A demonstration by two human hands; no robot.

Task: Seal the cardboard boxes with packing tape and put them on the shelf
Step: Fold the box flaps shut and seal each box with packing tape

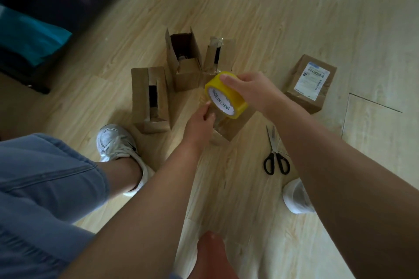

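Tape roll point(225, 95), yellow, is gripped in your right hand point(251, 93) just above a cardboard box point(233, 129) on the floor point(294, 18), while your left hand point(199, 123) pinches its loose end, three open boxes point(183, 61) standing just beyond them.

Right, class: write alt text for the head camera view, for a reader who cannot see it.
A person's right hand grips a yellow tape roll while the left hand pinches its loose end above a cardboard box on a wood floor. Three open boxes stand behind; a labelled closed box and scissors lie to the right.
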